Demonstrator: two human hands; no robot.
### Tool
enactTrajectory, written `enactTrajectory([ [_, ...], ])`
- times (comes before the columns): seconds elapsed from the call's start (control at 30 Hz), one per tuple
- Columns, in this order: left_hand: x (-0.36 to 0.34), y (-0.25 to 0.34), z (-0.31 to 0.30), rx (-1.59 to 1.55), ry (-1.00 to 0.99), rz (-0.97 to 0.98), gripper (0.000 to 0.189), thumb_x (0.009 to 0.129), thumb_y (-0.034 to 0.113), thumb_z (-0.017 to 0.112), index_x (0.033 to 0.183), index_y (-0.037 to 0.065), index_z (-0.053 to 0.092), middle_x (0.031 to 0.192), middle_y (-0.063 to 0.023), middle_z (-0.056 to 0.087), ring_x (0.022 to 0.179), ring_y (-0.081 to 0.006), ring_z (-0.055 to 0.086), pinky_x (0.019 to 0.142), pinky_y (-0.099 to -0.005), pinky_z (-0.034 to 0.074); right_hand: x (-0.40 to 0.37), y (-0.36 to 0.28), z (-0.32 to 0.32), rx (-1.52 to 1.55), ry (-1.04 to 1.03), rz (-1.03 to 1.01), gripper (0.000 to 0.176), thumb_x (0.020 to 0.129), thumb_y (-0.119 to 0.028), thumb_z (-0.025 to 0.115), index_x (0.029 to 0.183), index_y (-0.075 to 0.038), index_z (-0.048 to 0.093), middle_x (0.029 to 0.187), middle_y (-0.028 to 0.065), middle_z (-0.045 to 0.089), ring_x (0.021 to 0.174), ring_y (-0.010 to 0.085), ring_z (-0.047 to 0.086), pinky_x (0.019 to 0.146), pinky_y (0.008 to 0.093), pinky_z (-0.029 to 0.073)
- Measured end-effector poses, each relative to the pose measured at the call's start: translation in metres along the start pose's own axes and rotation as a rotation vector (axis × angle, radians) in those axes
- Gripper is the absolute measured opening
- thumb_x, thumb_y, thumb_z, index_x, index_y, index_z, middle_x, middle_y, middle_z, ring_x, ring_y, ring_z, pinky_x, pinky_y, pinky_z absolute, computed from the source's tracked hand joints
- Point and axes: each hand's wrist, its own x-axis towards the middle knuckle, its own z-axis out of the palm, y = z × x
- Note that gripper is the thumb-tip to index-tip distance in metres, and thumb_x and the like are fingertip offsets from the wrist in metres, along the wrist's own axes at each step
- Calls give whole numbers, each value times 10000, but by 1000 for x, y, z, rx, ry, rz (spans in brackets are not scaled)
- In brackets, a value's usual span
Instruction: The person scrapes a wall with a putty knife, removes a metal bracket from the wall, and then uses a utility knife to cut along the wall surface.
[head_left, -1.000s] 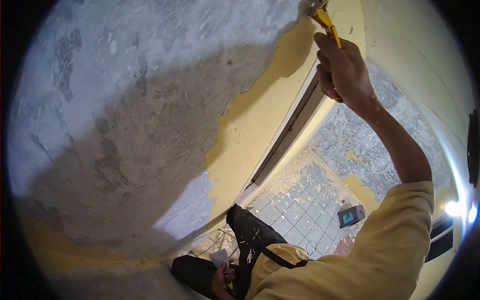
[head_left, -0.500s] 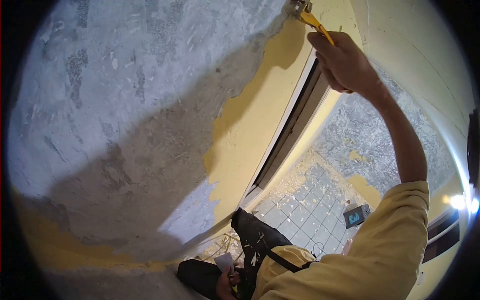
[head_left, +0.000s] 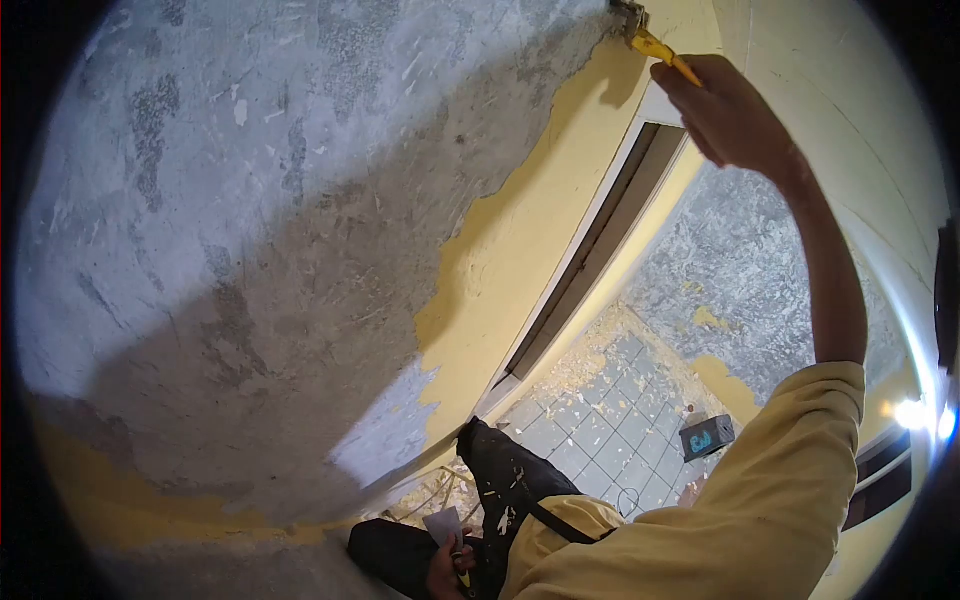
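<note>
**Where yellow paint meets bare plaster**

While the right arm stretches up and far, the right hand (head_left: 730,115) is closed round the yellow handle of a scraper (head_left: 650,42). Fingers are wrapped tight, knuckles toward the camera. The scraper's metal head sits at the top of the view, touching the wall just at the ragged edge where the yellow paint (head_left: 520,250) ends.

Left of that edge is the stripped wall (head_left: 250,250): grey and brown plaster, blotchy, with fine scratch marks. A thin band of yellow runs along its near lower margin.

The left hand (head_left: 445,570) hangs low, near the body, beside paint-spattered dark trousers (head_left: 505,480). It is shut on a second scraper (head_left: 440,525), whose pale flat blade stands up above the fist, with a bit of yellow handle showing below.

A yellow sleeve (head_left: 780,500) fills the near right.

A pale frame (head_left: 600,240) with a dark gap runs diagonally, right of the painted strip.

Below is the tiled floor (head_left: 590,420), littered with paint flakes. A small dark box (head_left: 705,437) with a blue mark sits on the tiles, well apart from both hands.

A bright lamp (head_left: 905,412) glares at the right edge.
</note>
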Motion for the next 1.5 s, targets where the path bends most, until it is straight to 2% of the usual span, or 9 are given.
enactTrajectory([
  [0.57, -6, 0, 15, 25, 44, 10, 396, 930, 352, 405, 1159, 38, 481, 610, -20, 443, 413, -85, 317, 423, -237, 296, -1, 4, 9, 619, -357, 33, 345, 903, -246, 455, 596, -116, 364, 402, -61, 258, 269, 55, 361, 280, 219, 355],
  [0.63, -17, -1, 39, 15, 296, 77, 353, 938, 389, 396, 669, 161, 392, 519, 55, 286, 435, -78, 238, 407, -242, 245, 1, 9, 7, 604, -358, 26, 346, 904, -255, 456, 601, -101, 388, 398, -54, 274, 262, 61, 356, 278, 223, 353],
  [0.7, -18, 6, 46, 31, 329, 32, 333, 938, 387, 396, 696, 159, 409, 515, 54, 278, 435, -74, 238, 407, -236, 245, 0, 6, 7, 584, -361, 15, 350, 905, -263, 457, 607, -87, 412, 393, -46, 291, 256, 67, 350, 276, 227, 351],
  [0.8, -14, -1, 36, 7, 323, 13, 330, 940, 391, 393, 706, 160, 427, 509, 54, 266, 435, -72, 239, 402, -229, 241, -7, -2, 13, 274, -147, 69, 358, 908, -301, 466, 683, -24, 493, 408, 1, 368, 298, 89, 407, 314, 241, 380],
  [0.87, -8, -2, 22, -31, 277, 43, 346, 941, 397, 389, 689, 162, 426, 508, 54, 262, 434, -74, 240, 398, -228, 236, -6, 4, 17, -133, 125, -199, 382, 904, -354, 482, 836, 18, 534, 467, 63, 470, 379, 132, 494, 401, 275, 436],
  [0.93, -8, 10, 17, -75, -16, -144, 413, 932, 428, 395, 616, 162, 407, 503, 56, 272, 422, -83, 237, 390, -231, 228, -9, 7, 16, -190, 189, -277, 372, 903, -358, 488, 866, 9, 533, 498, 78, 497, 419, 154, 524, 446, 291, 452],
  [1.03, -10, 2, 35, 11, 282, -2, 461, 928, 441, 397, 553, 174, 366, 490, 54, 271, 411, -91, 229, 386, -239, 226, -9, 17, 16, -221, 296, -403, 334, 900, -347, 499, 908, -15, 532, 541, 98, 536, 461, 190, 559, 506, 312, 474],
  [1.37, -10, -3, 31, -53, 246, 16, 466, 926, 447, 397, 548, 180, 344, 473, 56, 235, 405, -93, 222, 384, -236, 229, -2, 2, -32, -737, 399, -540, 209, 868, -229, 555, 971, -47, 568, 724, 120, 637, 536, 231, 592, 592, 318, 505],
  [1.5, -3, -9, 18, -22, 252, 103, 292, 939, 394, 398, 846, 139, 505, 500, 56, 258, 418, -77, 225, 387, -234, 241, 10, 8, -38, -977, 425, -763, 215, 879, -228, 541, 898, -18, 585, 618, 88, 580, 524, 176, 547, 554, 303, 478],
])
